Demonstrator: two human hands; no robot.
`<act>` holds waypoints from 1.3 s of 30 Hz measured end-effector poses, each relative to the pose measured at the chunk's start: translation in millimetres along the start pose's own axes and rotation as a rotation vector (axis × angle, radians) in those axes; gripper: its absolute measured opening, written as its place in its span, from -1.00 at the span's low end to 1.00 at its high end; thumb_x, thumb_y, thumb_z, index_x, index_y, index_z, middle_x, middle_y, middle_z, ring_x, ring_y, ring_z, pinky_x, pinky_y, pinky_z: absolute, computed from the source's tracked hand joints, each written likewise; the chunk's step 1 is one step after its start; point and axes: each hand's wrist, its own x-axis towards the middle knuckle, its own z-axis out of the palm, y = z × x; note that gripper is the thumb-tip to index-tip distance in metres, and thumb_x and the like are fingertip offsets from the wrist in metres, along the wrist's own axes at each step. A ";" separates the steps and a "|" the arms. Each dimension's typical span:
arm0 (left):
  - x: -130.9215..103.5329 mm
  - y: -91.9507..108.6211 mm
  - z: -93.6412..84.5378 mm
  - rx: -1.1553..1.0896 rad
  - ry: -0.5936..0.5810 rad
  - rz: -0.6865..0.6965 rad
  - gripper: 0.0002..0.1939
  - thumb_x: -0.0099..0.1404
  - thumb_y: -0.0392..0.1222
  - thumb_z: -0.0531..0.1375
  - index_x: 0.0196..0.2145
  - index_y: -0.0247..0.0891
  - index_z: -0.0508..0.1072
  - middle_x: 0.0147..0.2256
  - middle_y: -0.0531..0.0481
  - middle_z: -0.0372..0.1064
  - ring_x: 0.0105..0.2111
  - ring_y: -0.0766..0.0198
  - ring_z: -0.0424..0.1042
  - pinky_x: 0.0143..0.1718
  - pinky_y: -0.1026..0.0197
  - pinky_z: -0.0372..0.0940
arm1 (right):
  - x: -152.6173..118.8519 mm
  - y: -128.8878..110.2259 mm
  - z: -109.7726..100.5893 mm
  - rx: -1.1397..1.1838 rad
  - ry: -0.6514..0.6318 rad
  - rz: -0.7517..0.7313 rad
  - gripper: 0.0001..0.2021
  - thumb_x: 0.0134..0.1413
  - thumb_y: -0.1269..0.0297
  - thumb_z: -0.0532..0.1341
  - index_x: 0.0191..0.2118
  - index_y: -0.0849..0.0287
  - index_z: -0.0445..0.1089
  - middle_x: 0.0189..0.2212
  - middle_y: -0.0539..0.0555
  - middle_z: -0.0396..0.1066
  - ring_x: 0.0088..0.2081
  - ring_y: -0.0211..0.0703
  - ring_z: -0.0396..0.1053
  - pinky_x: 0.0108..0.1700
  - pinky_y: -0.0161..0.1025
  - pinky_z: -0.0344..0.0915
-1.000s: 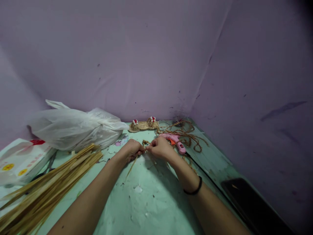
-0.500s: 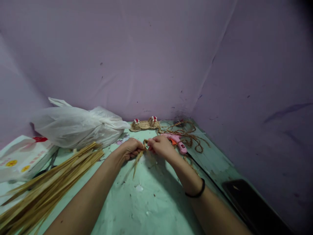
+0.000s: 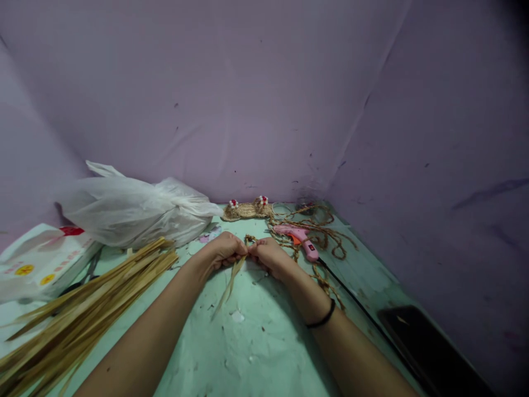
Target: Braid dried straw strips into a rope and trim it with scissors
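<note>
My left hand (image 3: 226,251) is closed, with thumb and finger pinching a strand of dried plant fibre (image 3: 235,275). Its loose tan ends hang down in front of the fingers over the table. Fingertips to fingertips with it, my right hand (image 3: 270,256) is also closed and pinches the same strand. A short twisted piece of the fibre (image 3: 249,238) shows just beyond the two hands. The exact grip inside the fingers is hidden. Behind my right hand, a pink glue gun (image 3: 306,245) with an orange trigger lies on its side.
Dried leaf strips (image 3: 95,309) lie at left, near a white box (image 3: 53,264) and a tied plastic bag (image 3: 140,212). A woven piece with beaded flowers (image 3: 248,210) sits by the wall. Twisted cord (image 3: 336,237) and a black phone (image 3: 430,353) are at right on the green table (image 3: 239,358).
My right hand has come down and closer to my left, so the fingertips now meet at the strand. The hanging fibre ends swing slightly lower. The whole view has shifted a little.
</note>
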 end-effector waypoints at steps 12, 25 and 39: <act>-29.6 24.1 -31.7 0.358 0.076 -0.027 -0.89 -0.12 -0.27 0.16 -0.70 -0.36 0.37 -0.75 0.03 0.24 -0.80 0.46 0.01 -0.73 0.33 -0.10 | 1.9 5.0 -1.3 0.100 0.025 -0.021 -0.96 -0.29 0.43 0.13 -0.61 0.27 0.29 -0.80 -0.13 0.13 -0.79 -0.48 -0.11 -0.73 -0.41 -0.22; -145.6 1.2 -110.5 0.781 0.514 -0.184 -0.94 -0.27 -0.37 0.15 -0.76 -0.27 0.36 -0.76 0.10 0.18 -0.64 0.37 0.12 -0.58 0.32 -0.10 | 3.7 9.9 -0.4 0.038 -0.001 0.014 -0.88 -0.27 0.35 0.16 -0.66 0.21 0.20 -0.82 -0.14 0.03 -0.78 -0.46 -0.15 -0.72 -0.40 -0.24; -95.4 -18.9 -78.6 0.722 0.586 0.076 -0.91 -0.12 -0.24 0.11 -0.67 -0.28 0.38 -0.69 0.05 0.22 -0.64 0.37 0.12 -0.58 0.32 -0.08 | 2.5 9.2 -1.3 0.045 -0.004 -0.046 -0.88 -0.29 0.37 0.14 -0.68 0.23 0.20 -0.83 -0.15 0.03 -0.79 -0.48 -0.14 -0.72 -0.41 -0.25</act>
